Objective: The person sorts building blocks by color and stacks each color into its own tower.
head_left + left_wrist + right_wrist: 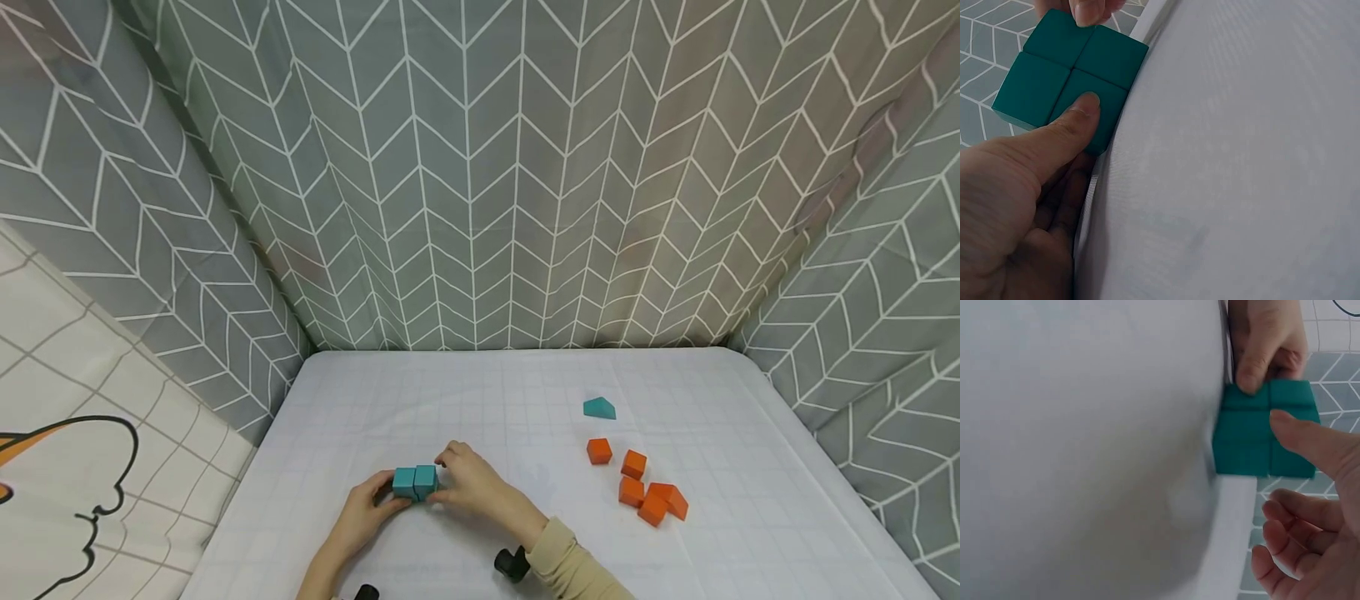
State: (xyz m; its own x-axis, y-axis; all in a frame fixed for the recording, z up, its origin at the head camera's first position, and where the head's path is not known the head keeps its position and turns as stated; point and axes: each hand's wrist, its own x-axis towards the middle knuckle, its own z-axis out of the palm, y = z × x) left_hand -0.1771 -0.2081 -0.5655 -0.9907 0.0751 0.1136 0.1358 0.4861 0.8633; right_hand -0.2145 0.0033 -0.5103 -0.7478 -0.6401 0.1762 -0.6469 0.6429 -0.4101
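Several teal cubes (404, 482) stand close together in a two-by-two square on the white table, with thin seams between them. My left hand (360, 517) grips the square from the left. In the left wrist view its thumb (1085, 109) lies on the front of a lower cube, while the fingers go behind and are partly hidden. From the right, my right hand (476, 483) reaches to the same cubes. Its thumb (1297, 434) touches their front face in the right wrist view, and the other fingers (1307, 512) are spread loosely away from them.
A teal angled block (599, 408) lies at the back right of the white table (480, 383). Nearer are several orange blocks (632, 491), some of them touching. Patterned grey curtains (491, 183) enclose the back and sides. A black wrist camera (512, 564) sits by the right sleeve.
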